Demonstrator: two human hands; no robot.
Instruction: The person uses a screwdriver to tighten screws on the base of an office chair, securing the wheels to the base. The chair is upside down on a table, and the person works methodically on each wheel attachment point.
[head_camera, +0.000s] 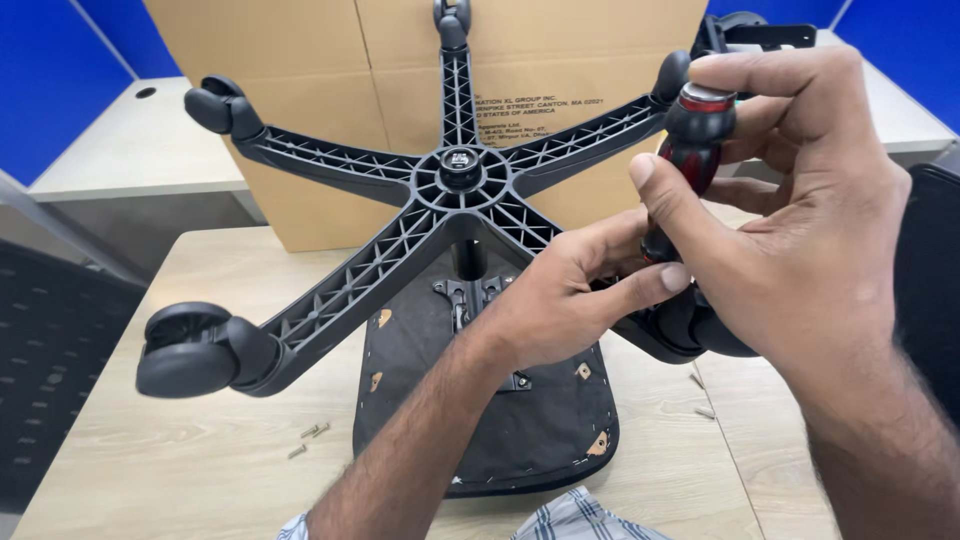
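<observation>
Evidently, at centre right of the frame, the right hand (800, 230) clenched a red-and-black screwdriver (690, 150) upright while the left hand (560, 300) pinched its lower shaft, apparently steadying the tip beneath the inverted chair base (400, 250).

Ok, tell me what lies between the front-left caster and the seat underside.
In the head view, bare wooden table with three loose screws lies between the front-left caster and seat underside.

A light wooden table (180, 460) fills the bottom of the view. Behind it stands a big brown cardboard box (300, 80). A pale grey desk (130, 150) sits farther back. Blue walls (50, 70) rise behind the desk. The light is bright and even.
</observation>
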